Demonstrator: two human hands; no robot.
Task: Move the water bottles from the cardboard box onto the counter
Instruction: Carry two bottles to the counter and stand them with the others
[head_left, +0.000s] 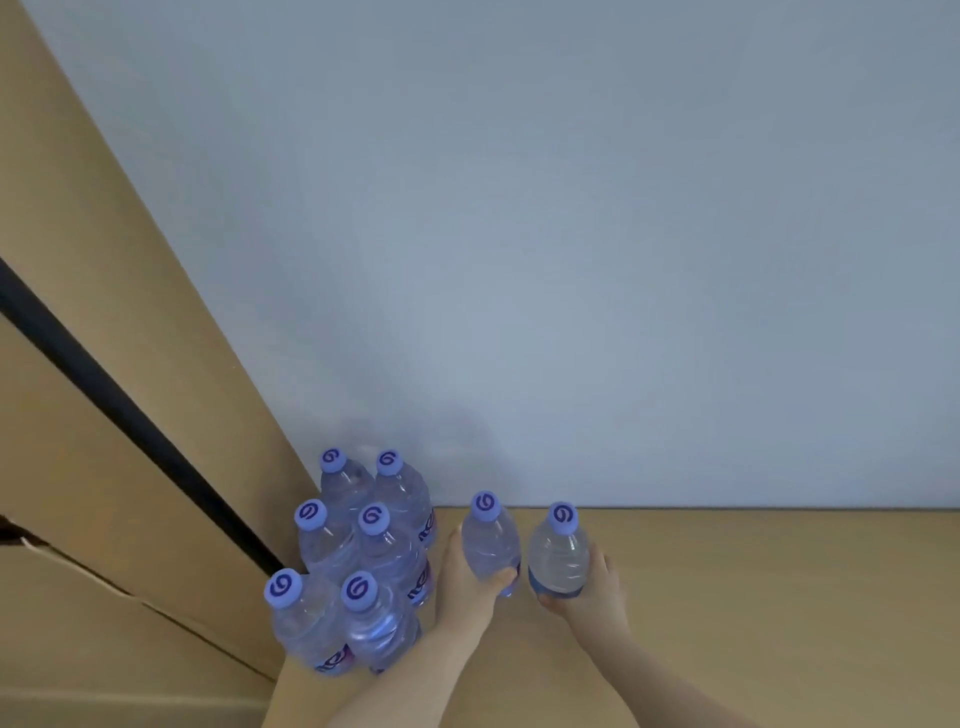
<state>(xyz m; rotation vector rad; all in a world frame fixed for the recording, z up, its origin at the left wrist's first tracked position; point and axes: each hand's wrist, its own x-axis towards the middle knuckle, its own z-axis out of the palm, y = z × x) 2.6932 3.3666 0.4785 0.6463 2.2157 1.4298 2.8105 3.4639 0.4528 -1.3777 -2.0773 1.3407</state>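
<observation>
Six bottles (363, 561) stand grouped at the counter's (753, 597) back-left corner; left hand (467, 577) and right hand (587, 582) each grip another upright bottle beside them, box contents unseen.

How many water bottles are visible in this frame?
8. Six water bottles stand clustered on the counter against the cabinet; the left hand grips one, the right hand another. None seem hidden.

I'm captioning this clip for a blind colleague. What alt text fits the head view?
Each hand grips an upright water bottle on the wooden counter: left hand, right hand. Six more blue-capped bottles stand clustered to the left, beside tan cabinet panels and below a pale wall.
</observation>
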